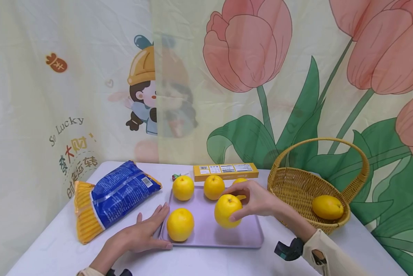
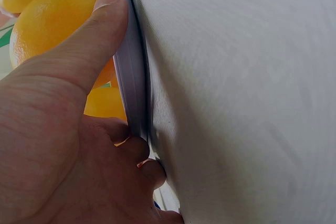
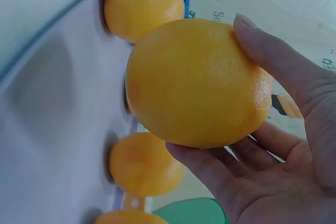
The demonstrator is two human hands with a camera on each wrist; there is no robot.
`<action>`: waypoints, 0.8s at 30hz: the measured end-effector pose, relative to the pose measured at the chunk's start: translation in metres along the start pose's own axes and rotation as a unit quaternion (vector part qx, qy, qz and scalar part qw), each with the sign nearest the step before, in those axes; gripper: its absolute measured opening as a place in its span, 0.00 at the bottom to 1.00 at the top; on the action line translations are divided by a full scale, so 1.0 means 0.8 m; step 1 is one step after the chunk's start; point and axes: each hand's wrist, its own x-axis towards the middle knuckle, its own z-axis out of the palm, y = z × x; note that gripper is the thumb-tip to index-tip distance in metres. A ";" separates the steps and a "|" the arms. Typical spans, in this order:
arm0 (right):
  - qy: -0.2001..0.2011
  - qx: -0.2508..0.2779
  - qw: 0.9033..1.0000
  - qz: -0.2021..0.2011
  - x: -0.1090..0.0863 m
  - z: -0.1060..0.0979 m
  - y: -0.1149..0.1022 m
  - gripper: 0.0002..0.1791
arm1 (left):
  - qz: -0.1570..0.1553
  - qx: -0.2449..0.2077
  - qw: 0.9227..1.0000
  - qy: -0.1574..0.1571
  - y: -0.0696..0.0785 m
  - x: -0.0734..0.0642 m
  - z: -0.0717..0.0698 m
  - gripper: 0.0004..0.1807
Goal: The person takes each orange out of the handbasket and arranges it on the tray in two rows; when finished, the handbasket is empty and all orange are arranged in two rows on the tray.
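Note:
My right hand (image 1: 256,197) grips an orange (image 1: 228,211) between thumb and fingers, above the right part of a pale purple tray (image 1: 206,232). The right wrist view shows the held orange (image 3: 197,82) close up, apart from the tray surface. My left hand (image 1: 142,232) rests against the tray's left side, its thumb at the near corner and its fingers along the edge. Beside it on the tray sits another orange (image 1: 180,225). More oranges stand along the back: one at the left (image 1: 183,188), one in the middle (image 1: 214,187), and one partly hidden behind my right hand.
A wicker basket (image 1: 296,188) with a tall handle stands at the right, holding a yellow oval fruit (image 1: 328,207). Behind the tray lies a flat yellow box (image 1: 226,172), with a small wrapped lollipop (image 1: 176,176) beside it. A blue and yellow bag (image 1: 118,197) lies at the left.

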 end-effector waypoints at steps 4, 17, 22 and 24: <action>0.001 -0.002 1.000 0.018 0.010 0.018 0.007 0.33 | 0.007 -0.003 1.000 -0.004 -0.005 0.000 0.001 0.67; 0.011 -0.031 0.998 0.049 0.022 0.052 0.033 0.33 | -0.021 0.004 1.000 0.002 0.008 -0.002 -0.001 0.64; 0.013 -0.047 0.997 0.059 0.023 0.055 0.038 0.33 | -0.018 -0.001 1.000 0.002 0.009 -0.002 -0.003 0.64; 0.011 -0.044 0.997 0.060 0.023 0.055 0.040 0.34 | -0.016 -0.002 1.000 0.004 0.009 -0.003 -0.003 0.64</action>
